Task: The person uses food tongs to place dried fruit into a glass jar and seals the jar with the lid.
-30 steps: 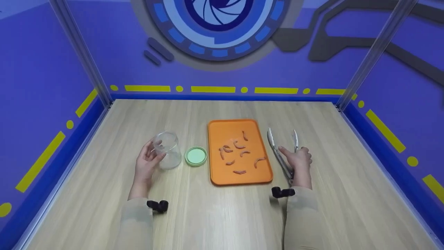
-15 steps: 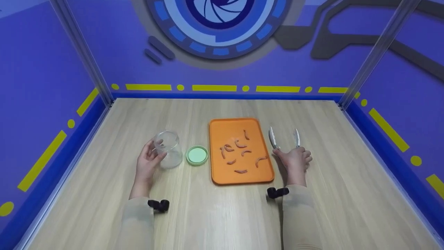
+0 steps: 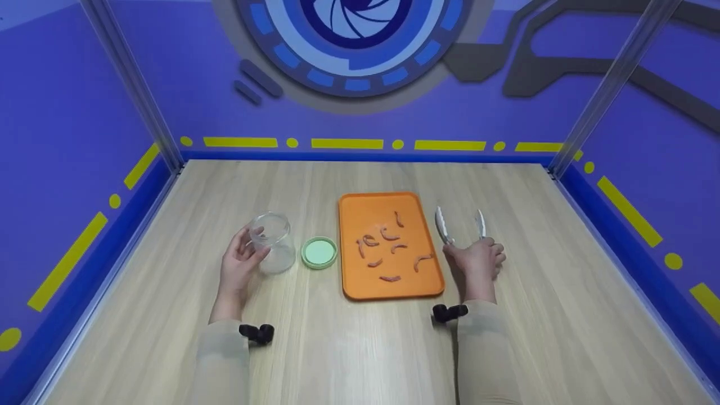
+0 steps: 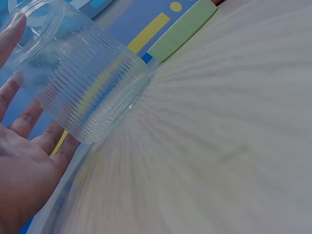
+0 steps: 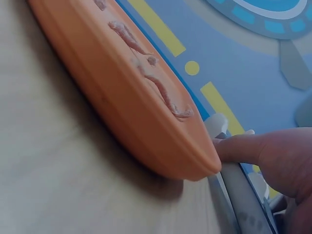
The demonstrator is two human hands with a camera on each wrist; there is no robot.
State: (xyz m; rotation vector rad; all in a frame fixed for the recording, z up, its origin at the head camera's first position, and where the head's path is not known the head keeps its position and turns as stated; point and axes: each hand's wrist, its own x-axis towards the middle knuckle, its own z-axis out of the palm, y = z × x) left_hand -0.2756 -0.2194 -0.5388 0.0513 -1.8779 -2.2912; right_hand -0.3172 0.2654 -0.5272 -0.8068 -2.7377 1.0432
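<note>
A clear ribbed jar (image 3: 277, 247) stands upright on the table. My left hand (image 3: 237, 260) holds its left side, thumb in front and fingers behind; the left wrist view shows the jar (image 4: 92, 80) close up. Right of the jar lies a round green lid (image 3: 319, 252). Several curved, pinkish-brown worm-like pieces (image 3: 389, 234) are spread over an orange tray (image 3: 354, 287). Beyond the tray's right edge, my right hand (image 3: 477, 261) grips metal tongs (image 3: 442, 224) around both arms. Their tips are spread apart with nothing between them, and the hand covers their rear part.
The wooden table (image 3: 349, 354) is enclosed by blue walls (image 3: 360, 126) at the back and sides. Clear corner posts (image 3: 132, 90) rise at the back. A small black device (image 3: 256, 334) sits on each sleeve.
My right hand has moved slightly left and settled lower over the tongs, taking hold of both arms. The left hand, jar, lid and tray stay in place.
</note>
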